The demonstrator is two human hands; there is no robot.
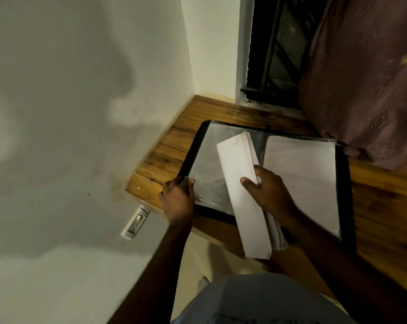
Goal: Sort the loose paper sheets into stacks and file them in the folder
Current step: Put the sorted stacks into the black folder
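A black folder [346, 197] lies open on the wooden desk [165, 155]. Its left side shows a clear plastic sleeve [211, 169]; its right sleeve holds white sheets [300, 174]. My right hand [265, 190] grips a stack of white paper [244, 195], thumb on top, tilted on edge above the folder's spine. My left hand [177, 197] holds the near left edge of the clear sleeve and the folder cover, fingers curled over it.
A white wall [80, 113] runs along the desk's left edge, with a socket [135, 224] below the desk corner. A dark window with bars [275, 52] and a reddish curtain [366, 78] stand behind the folder. My lap shows at the bottom.
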